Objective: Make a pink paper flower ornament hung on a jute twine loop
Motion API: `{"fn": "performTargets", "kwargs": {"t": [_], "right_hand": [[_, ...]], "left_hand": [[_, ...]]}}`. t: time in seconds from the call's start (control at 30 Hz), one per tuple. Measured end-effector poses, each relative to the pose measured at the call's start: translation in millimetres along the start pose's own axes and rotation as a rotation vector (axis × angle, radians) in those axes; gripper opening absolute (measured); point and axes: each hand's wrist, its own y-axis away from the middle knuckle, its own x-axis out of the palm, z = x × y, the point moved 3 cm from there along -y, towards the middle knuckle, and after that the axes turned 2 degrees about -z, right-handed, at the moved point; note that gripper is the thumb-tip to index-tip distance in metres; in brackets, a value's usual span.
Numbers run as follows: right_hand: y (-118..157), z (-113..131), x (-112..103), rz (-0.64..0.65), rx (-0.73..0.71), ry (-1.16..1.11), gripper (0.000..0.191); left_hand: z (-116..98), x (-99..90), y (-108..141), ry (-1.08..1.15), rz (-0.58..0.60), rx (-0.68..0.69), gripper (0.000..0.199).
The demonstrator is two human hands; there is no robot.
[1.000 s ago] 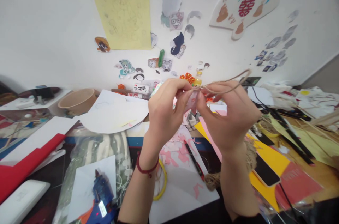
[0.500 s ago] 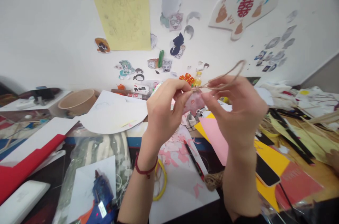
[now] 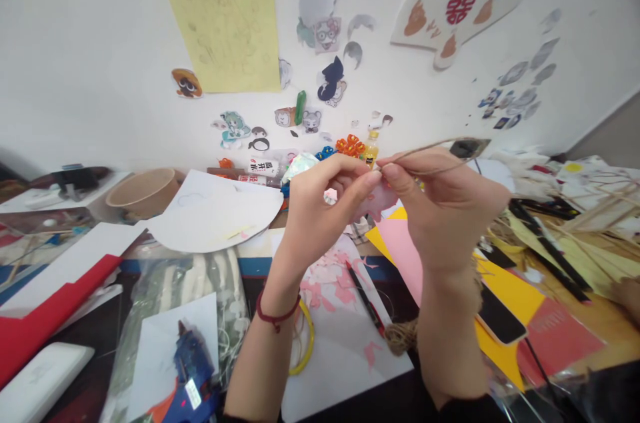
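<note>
My left hand (image 3: 317, 206) is closed in a pinch at the top of a small pink piece (image 3: 379, 202) with a scalloped edge; its exact kind is hard to make out. Thumb and finger of my right hand (image 3: 445, 210) pinch a brown twine (image 3: 445, 144) right beside the left fingertips. A loop of the twine stretches back over the right hand. The pink piece hangs below both sets of fingertips, partly hidden by them. Under my hands, a white sheet (image 3: 325, 376) carries pink paper scraps (image 3: 323, 276), and a twine bundle (image 3: 401, 338) lies near my right forearm.
A blue hot glue gun (image 3: 193, 356) lies on paper at the lower left. A yellow ring (image 3: 309, 350) and a red-and-black pen (image 3: 365, 300) rest nearby. On the right are a phone (image 3: 500, 316) and yellow card (image 3: 505, 356). Another person's hand (image 3: 627, 296) shows at the right edge.
My right fingertips have closed in against the left ones. The twine loop has dropped from an upright arch to a flatter line over the right hand.
</note>
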Motion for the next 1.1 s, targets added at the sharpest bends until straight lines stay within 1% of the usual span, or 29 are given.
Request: {"fn": "performTargets", "kwargs": {"t": [0.23, 0.37, 0.5, 0.57, 0.67, 0.83, 1.1], "right_hand": [[0.2, 0.0, -3.7, -0.059, 0.0, 0.081, 0.006], [0.9, 3.4, -3.9, -0.091, 0.033, 0.124, 0.005], [1.3, 8.1, -3.4, -0.146, 0.027, 0.087, 0.007], [1.4, 10.5, -3.2, -0.153, 0.021, 0.064, 0.01], [1.6, 14.3, -3.6, -0.157, 0.014, 0.066, 0.008], [2.1, 19.6, -4.5, -0.161, 0.0, 0.18, 0.01], [1.7, 23.3, -4.9, -0.196, -0.034, 0.118, 0.01]], "left_hand": [[-4.1, 5.1, 1.1, 0.054, 0.055, -0.028, 0.01], [-5.7, 5.1, 1.9, 0.036, 0.074, -0.016, 0.01], [-8.3, 5.9, 3.3, 0.035, 0.074, 0.02, 0.01], [-10.0, 6.3, 4.1, 0.025, 0.078, 0.029, 0.011], [-12.7, 6.3, 4.9, 0.007, 0.086, 0.032, 0.012], [-17.2, 6.1, 5.4, -0.006, 0.095, 0.038, 0.011], [-22.6, 8.2, 7.6, -0.011, 0.09, 0.065, 0.009]]}}
